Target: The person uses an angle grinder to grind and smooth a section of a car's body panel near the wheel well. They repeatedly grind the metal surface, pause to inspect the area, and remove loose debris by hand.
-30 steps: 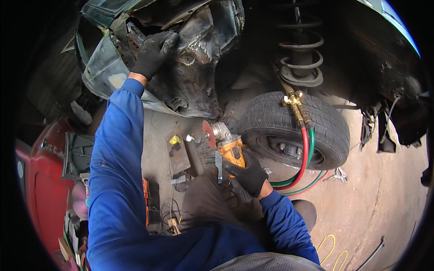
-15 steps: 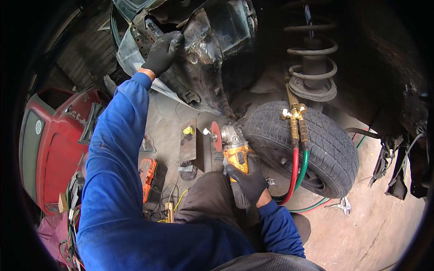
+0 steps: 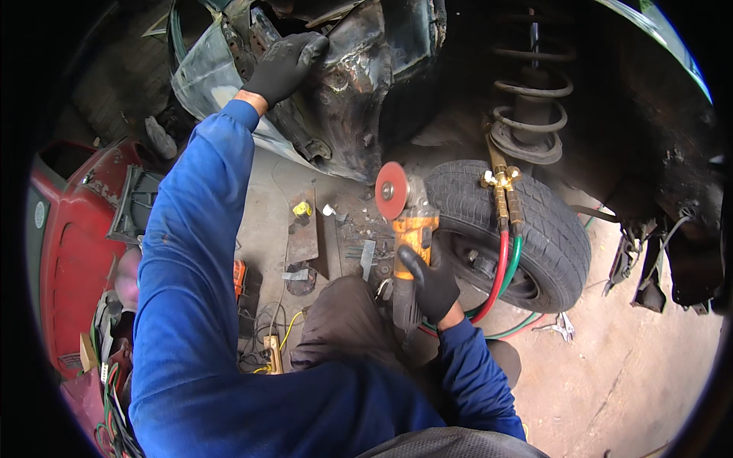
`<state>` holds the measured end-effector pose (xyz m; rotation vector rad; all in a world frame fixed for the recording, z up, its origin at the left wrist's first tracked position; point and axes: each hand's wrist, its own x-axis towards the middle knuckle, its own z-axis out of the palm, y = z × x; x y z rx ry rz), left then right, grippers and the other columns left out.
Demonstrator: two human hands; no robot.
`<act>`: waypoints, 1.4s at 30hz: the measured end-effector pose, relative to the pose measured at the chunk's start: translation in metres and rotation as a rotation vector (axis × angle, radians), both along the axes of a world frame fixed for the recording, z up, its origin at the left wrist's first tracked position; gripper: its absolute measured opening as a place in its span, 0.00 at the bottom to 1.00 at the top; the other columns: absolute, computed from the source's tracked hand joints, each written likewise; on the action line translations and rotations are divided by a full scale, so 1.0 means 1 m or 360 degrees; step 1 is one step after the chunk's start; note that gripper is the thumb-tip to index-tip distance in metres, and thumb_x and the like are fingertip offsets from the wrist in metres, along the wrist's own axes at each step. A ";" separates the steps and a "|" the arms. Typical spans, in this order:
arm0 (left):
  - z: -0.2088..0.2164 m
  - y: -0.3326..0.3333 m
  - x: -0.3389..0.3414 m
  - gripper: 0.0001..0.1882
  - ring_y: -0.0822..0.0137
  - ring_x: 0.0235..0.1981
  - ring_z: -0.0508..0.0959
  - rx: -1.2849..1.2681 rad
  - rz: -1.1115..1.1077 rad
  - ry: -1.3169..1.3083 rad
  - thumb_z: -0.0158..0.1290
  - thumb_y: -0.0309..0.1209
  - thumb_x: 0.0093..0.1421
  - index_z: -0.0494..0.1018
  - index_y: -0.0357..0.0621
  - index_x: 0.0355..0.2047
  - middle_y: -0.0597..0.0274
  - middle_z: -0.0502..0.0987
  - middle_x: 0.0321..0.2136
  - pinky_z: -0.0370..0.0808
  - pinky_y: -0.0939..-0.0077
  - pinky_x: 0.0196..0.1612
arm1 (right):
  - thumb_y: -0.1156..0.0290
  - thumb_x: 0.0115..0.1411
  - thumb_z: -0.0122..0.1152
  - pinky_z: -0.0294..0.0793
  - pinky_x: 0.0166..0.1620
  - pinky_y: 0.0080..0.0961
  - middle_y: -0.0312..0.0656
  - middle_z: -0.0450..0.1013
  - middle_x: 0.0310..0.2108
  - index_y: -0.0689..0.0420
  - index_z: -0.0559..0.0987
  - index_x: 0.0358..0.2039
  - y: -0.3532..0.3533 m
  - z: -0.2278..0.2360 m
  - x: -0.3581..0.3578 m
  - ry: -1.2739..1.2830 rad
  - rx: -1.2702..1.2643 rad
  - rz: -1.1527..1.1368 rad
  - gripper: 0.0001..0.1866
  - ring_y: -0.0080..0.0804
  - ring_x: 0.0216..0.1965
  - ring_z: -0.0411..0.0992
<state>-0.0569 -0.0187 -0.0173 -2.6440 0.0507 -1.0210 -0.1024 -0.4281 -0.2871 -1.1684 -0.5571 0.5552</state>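
My left hand [image 3: 286, 67], in a black glove, grips the upper edge of a torn, rusty car body panel [image 3: 347, 99]; its fingertips are partly hidden. Bare, scorched metal shows beside that hand. In my right hand [image 3: 434, 286], also gloved, is a yellow angle grinder [image 3: 416, 233], held by its body with the head up. Its red disc [image 3: 390, 200] turns its flat face toward me, below the panel's lower edge and apart from it. Whether the disc spins I cannot tell.
Right of the grinder lies a wheel [image 3: 527, 229] with a gas torch [image 3: 500, 183] and its red and green hoses [image 3: 504, 267] across it. A coil spring [image 3: 532, 114] hangs above. Locking pliers [image 3: 561, 328] and a power strip [image 3: 272, 353] lie on the floor. A red car body [image 3: 84, 259] stands left.
My right hand has lifted the grinder and turned it, so the disc is higher, further right and faces me more. My left hand keeps its hold on the panel.
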 end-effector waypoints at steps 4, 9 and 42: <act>0.004 -0.012 0.000 0.28 0.47 0.65 0.76 -0.0093 -0.0058 0.0019 0.45 0.52 0.79 0.75 0.45 0.65 0.48 0.78 0.62 0.70 0.57 0.70 | 0.58 0.73 0.65 0.76 0.53 0.29 0.41 0.82 0.48 0.63 0.80 0.58 0.008 0.036 0.009 -0.0157 -0.0057 -0.0190 0.23 0.25 0.47 0.76; 0.010 -0.024 -0.003 0.28 0.47 0.62 0.78 -0.0188 -0.0239 0.0078 0.48 0.54 0.76 0.78 0.46 0.61 0.49 0.81 0.58 0.73 0.57 0.66 | 0.53 0.71 0.64 0.75 0.54 0.29 0.40 0.81 0.46 0.62 0.80 0.57 0.007 0.097 0.027 -0.0398 -0.0154 -0.0394 0.26 0.25 0.46 0.76; -0.019 -0.004 0.034 0.30 0.53 0.53 0.82 -0.0011 -0.0375 -0.0399 0.47 0.59 0.73 0.82 0.50 0.56 0.57 0.84 0.50 0.73 0.50 0.59 | 0.41 0.69 0.65 0.81 0.38 0.26 0.39 0.81 0.35 0.61 0.83 0.52 0.005 0.223 0.141 -0.3035 -0.0679 -0.0873 0.32 0.25 0.34 0.80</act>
